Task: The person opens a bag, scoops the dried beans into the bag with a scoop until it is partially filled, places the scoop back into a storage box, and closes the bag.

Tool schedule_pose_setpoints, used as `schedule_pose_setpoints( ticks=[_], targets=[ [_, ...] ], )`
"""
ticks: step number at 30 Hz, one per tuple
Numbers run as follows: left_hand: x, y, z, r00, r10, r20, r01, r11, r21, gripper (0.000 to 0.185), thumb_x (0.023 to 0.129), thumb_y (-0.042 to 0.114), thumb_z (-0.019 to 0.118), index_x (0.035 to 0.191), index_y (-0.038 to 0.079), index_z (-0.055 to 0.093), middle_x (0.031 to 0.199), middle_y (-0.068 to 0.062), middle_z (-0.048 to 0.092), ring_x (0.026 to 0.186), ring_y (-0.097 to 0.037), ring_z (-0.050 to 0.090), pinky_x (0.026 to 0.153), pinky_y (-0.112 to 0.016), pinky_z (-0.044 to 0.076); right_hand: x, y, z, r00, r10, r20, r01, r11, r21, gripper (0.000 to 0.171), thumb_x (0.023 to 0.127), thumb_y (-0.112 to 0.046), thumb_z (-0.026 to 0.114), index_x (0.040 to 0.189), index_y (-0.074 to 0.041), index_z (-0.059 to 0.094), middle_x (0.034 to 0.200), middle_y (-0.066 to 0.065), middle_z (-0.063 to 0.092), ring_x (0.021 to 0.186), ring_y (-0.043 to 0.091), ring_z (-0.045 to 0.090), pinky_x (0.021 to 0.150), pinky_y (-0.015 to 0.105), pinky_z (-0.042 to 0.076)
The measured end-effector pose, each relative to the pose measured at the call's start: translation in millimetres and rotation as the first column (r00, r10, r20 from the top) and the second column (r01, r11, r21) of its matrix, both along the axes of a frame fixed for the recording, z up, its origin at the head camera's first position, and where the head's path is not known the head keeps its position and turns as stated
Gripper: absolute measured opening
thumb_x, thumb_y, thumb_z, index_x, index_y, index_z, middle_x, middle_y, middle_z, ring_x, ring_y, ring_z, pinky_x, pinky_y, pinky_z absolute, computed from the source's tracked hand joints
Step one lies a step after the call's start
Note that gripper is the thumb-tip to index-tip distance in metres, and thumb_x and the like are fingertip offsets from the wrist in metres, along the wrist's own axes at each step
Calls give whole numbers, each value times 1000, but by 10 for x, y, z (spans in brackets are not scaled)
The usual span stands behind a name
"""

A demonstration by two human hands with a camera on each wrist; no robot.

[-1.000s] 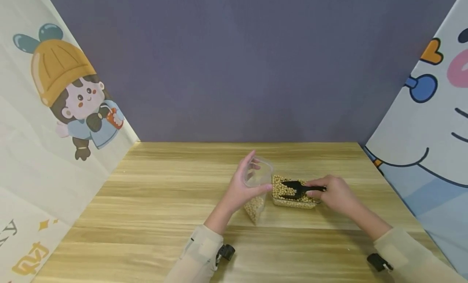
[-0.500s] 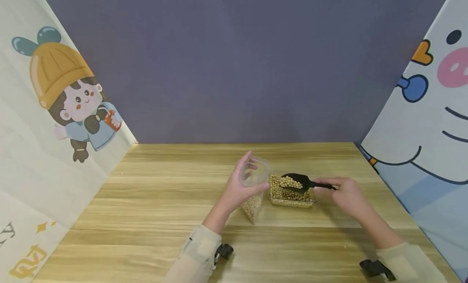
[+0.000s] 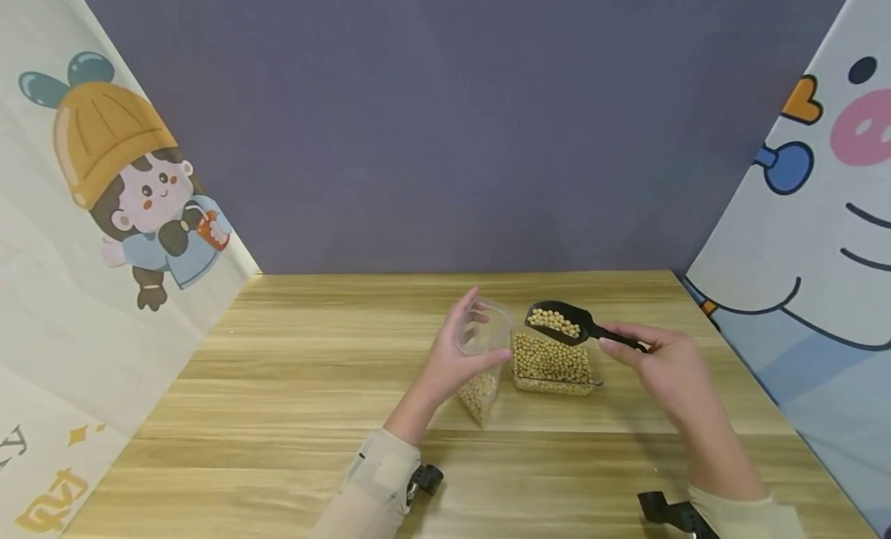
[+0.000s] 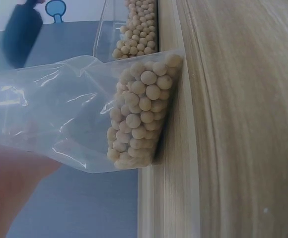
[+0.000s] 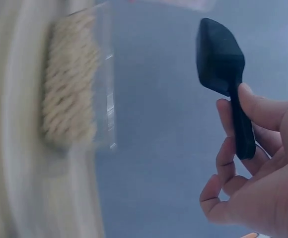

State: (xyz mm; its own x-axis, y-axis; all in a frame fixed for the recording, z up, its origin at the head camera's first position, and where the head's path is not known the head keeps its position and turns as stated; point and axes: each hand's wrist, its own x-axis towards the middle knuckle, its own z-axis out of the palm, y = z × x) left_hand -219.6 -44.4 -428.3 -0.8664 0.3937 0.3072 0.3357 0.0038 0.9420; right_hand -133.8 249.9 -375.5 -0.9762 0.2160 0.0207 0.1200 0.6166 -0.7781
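My left hand (image 3: 451, 363) holds a clear plastic bag (image 4: 59, 109) upright by its opening, thumb and fingers curved around the mouth. Round pale soybeans (image 4: 141, 109) fill the bottom of the bag, which stands on the table. In my right hand (image 3: 664, 365) is the handle of a black scoop (image 3: 585, 322), pinched between thumb and fingers. Soybeans (image 3: 553, 321) lie in the scoop, which is raised above a clear rectangular box (image 3: 557, 387) of soybeans. The scoop's tip is a short way right of the bag's mouth. In the right wrist view the scoop's underside (image 5: 218, 57) shows.
The wooden table (image 3: 313, 384) runs back to a purple-grey wall panel (image 3: 445, 137). Cartoon-printed panels stand at the left (image 3: 69, 330) and right (image 3: 821, 291). The box stands just right of the bag.
The scoop has risen out of the beans in the box, carrying a load, and now hangs above it. My right wrist has turned. The left hand still holds the bag in place.
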Motion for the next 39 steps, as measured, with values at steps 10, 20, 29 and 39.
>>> schedule_pose_setpoints(
  ticks=[10,20,29,39],
  targets=[
    [5,18,4,1000,-23,-1,23,999,-23,109,84,30,91,170,23,24,155,-13,48,144,-32,48,131,-56,34,165,-301,318,992,-63,-109,67,997,39,49,97,-55,73,135,-23,75,143,12,70,132,36,63,91,41,52],
    [17,19,21,1000,-24,-11,24,999,-26,111,83,31,92,170,20,24,156,-5,48,144,-28,48,131,-57,34,196,-606,493,966,-60,-251,84,993,87,33,96,-37,81,124,-21,81,127,11,78,106,24,69,68,13,49],
    [20,15,29,999,-18,-31,17,999,-34,113,82,27,91,170,14,22,156,-7,48,143,-30,47,130,-59,34,195,-690,451,967,-72,-243,95,992,85,32,93,-36,83,123,-24,82,125,14,77,113,29,68,77,17,50],
    [4,5,19,999,-27,-41,26,999,-23,111,83,28,91,170,17,23,158,-14,48,142,-30,48,130,-61,33,196,-747,460,958,-57,-280,103,983,153,30,94,-31,83,123,-22,82,121,16,78,109,32,67,75,29,49]
  ],
)
